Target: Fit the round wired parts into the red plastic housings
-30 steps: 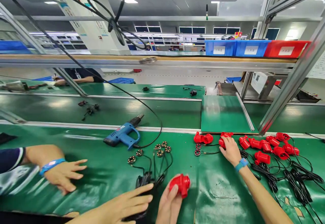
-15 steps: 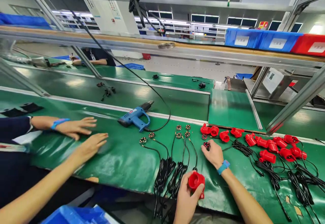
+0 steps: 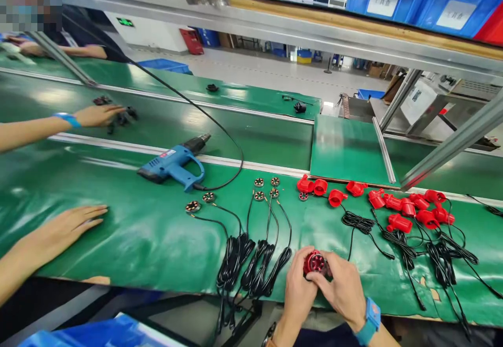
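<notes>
Both my hands meet at the near edge of the green bench. My left hand (image 3: 297,290) grips a red plastic housing (image 3: 310,261) with its open end up. My right hand (image 3: 342,290), with a blue watch on its wrist, holds a small round motor (image 3: 316,263) pressed into that opening. Just left of my hands lie coiled black cables (image 3: 253,263) that lead up to several loose round motors (image 3: 264,190). A row of several more red housings (image 3: 396,205) with black leads lies to the right.
A blue corded power tool (image 3: 173,162) lies left of centre. Another person's hand (image 3: 65,227) rests flat on the bench at the left; a second hand (image 3: 96,115) touches black parts on the conveyor (image 3: 255,142). Blue bins (image 3: 396,1) sit on the upper shelf.
My right hand left the table with a round motor and brought it to the red housing in my left hand. The view tilted down. A co-worker's hand reached out to the conveyor.
</notes>
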Demonstrator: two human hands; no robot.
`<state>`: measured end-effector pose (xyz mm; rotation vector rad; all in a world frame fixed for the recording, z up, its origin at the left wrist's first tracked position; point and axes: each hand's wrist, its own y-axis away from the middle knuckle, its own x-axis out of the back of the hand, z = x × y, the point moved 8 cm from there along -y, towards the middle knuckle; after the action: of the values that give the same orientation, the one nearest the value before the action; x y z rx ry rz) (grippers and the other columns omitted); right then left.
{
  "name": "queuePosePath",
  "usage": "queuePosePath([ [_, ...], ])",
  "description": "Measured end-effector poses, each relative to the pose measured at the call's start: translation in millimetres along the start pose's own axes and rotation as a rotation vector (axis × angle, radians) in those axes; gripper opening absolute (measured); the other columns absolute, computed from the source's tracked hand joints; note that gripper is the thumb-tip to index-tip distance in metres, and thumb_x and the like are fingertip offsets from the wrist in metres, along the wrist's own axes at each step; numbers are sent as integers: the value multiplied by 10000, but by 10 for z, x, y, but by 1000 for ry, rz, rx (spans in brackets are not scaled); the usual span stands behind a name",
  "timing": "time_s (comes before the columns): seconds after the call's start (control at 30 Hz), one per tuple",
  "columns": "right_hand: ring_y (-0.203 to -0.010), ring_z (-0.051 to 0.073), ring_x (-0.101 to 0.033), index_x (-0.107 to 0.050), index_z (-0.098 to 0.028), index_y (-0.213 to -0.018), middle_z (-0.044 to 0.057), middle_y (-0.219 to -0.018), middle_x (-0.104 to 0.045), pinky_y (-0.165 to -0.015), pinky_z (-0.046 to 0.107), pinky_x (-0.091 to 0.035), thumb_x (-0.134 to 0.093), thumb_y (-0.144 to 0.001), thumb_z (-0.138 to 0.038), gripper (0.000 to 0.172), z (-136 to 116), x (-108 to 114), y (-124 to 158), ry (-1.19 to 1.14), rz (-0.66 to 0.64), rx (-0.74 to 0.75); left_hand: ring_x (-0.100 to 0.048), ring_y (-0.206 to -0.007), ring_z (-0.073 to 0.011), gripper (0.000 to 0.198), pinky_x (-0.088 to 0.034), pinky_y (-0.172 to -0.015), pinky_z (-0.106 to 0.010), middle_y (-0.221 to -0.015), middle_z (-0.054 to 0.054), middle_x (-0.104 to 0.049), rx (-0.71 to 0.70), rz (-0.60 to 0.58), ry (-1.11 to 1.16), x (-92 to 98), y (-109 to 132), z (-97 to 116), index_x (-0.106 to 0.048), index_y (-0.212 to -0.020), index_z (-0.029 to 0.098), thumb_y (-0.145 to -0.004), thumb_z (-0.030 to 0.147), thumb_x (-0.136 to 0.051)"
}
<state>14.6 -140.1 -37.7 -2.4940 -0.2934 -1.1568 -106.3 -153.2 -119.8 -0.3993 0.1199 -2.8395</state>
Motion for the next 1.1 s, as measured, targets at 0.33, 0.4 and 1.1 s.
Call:
queuePosePath([
  [0.33,-675,252,-677,-641,-141,-1168,73,-805,-699,-588,342,-443,-412,-1028,-639,565,38,52,77,308,56,-62,-668,-1095,-203,362,-577,-939,-342,-1166,-58,-679,-151,30,8,-47,-13,147,-630,-1180,239,-839,119,-639],
  [0.4,-717,247,-681,-601,-131,-1257,87,-857,-710,-630,341,-465,-403,-1053,-585,537,4,79,85,279,30,-16,-668,-1083,-196,367,-580,-924,-326,-1153,-49,-678,-174,46,16,-49,-3,172,-629,-1169,241,-827,109,-647],
  [1.1,-997,266,-615,-634,-170,-1112,108,-1124,-638,-866,408,-565,-718,-907,-209,225,156,192,116,117,-148,51,-678,-1091,-195,395,-589,-949,-349,-1173,-53,-692,-257,-26,-14,-342,106,197,-601,-1232,250,-862,117,-568],
])
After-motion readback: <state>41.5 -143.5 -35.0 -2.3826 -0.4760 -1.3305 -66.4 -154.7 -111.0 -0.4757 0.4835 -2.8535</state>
